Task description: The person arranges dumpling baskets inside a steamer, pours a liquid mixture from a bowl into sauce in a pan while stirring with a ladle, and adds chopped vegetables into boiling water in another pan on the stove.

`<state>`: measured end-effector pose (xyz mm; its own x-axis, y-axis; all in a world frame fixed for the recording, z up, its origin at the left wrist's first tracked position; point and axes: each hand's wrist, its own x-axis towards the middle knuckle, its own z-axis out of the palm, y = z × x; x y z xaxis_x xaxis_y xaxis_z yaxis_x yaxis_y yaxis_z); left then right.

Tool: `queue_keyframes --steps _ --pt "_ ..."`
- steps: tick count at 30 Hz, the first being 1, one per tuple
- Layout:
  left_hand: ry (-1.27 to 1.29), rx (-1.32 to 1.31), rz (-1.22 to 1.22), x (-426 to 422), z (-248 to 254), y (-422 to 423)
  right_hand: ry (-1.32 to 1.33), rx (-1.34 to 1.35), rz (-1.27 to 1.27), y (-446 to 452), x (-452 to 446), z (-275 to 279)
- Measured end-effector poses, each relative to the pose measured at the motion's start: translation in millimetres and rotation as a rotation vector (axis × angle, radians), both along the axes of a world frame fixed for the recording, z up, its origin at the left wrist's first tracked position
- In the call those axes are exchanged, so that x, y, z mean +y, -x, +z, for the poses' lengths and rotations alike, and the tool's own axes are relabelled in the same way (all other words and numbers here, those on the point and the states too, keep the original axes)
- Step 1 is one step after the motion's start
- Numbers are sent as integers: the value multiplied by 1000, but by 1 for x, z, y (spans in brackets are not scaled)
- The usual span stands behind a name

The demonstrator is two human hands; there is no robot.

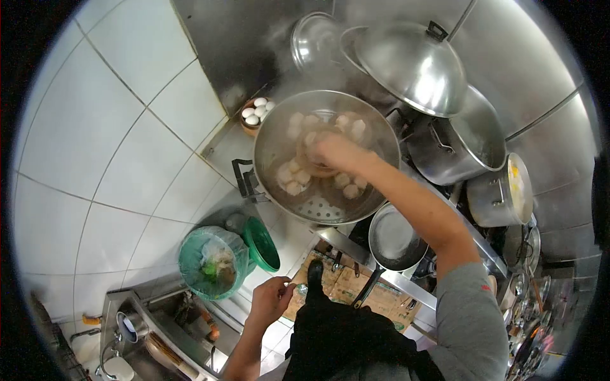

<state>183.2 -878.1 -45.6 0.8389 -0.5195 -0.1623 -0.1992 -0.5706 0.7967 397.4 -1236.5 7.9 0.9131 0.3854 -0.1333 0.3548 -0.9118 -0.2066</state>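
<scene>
While steam hangs over the wide pot [264, 155], the right hand [332, 151] is within its rim

As the right arm stretches across the pot, its hand sits near the middle, at a brownish round bowl [307, 164]. The grip there is blurred; the fingers seem bent downward, but I cannot tell whether they hold the bowl's edge or something inside it. Pale lumps [293, 179] lie in clusters around the bowl, on its near and far sides, and holes show in the metal plate [314, 211] at the pot's near edge.

The left hand [272, 301] is low and well apart from the pot. Its grip is narrow, thumb and finger close together beside a small shiny bit [301, 288] (too small to name); whether they pinch it, I cannot tell.

Just right of the wide pot, a pan [397, 238] has its handle pointing toward the person. Farther back is a tall pot [435, 149], with a tilted domed lid [413, 70] overlapping its far side, and a smaller pot [489, 200] stands beside it. White eggs [260, 111] fill a dish just beyond the wide pot's left rim. Nearer the left hand stands a green bin [190, 267], lined with a clear bag and holding scraps, beside a sink [147, 298].
</scene>
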Motion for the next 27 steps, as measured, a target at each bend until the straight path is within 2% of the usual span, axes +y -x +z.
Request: queue_keyframes --steps 1,4,7,10,13,16,19,22,27 --pt "-32 -7 0 4 1 0 -29 25 27 0 -1 7" --pt "-75 21 49 17 0 3 -29 -289 149 5 -12 -22" --pt "-65 37 71 19 1 2 1 -345 102 -5 -10 -44" --pt "-60 45 75 17 9 2 -141 -391 -29 -10 -7 -48" --pt "-59 34 50 14 5 0 -107 -318 -83 18 -31 -20" --pt "-54 42 54 15 -1 1 77 -22 -328 61 -57 10" --pt "-52 42 26 11 0 -2 203 71 -368 84 -80 -41" --pt "-28 -6 -22 2 4 -9 217 -26 -295 92 -78 -69" --pt "-26 -28 -39 -9 16 -15 254 86 -331 88 -60 -59"
